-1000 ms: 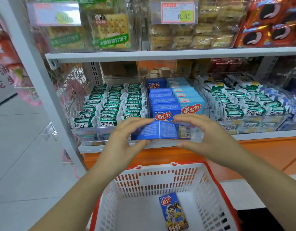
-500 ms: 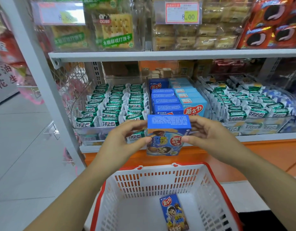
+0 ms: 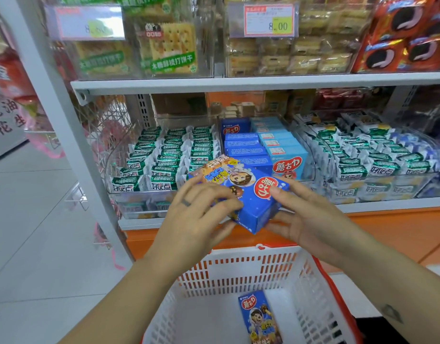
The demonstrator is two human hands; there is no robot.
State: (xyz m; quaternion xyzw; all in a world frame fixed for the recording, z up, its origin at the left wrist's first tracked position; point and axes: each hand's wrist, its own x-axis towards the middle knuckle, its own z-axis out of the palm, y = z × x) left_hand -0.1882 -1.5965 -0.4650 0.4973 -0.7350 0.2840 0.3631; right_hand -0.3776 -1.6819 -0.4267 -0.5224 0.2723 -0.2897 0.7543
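Note:
A blue snack box (image 3: 248,192) with a cartoon face and a red oval logo is held in front of the lower shelf, tilted with its printed face up. My left hand (image 3: 196,219) grips its left end, fingers curled over the top. From the right, my right hand (image 3: 303,214) holds the other end, thumb on the top face. Below them stands a white basket with a red rim (image 3: 238,271), and a second blue box (image 3: 259,319) lies flat on its floor. More of the same blue boxes (image 3: 246,150) fill a clear shelf bin behind.
Green-wrapped snack packs (image 3: 164,160) fill the bin on the left and more packs (image 3: 362,155) fill the bin on the right. Cracker packs and a price tag (image 3: 269,19) sit on the upper shelf. A white shelf post (image 3: 65,135) stands left, beside tiled floor.
The box came out of the shelf bin and has been turned over in both hands, so its printed face now points up. It has also tilted.

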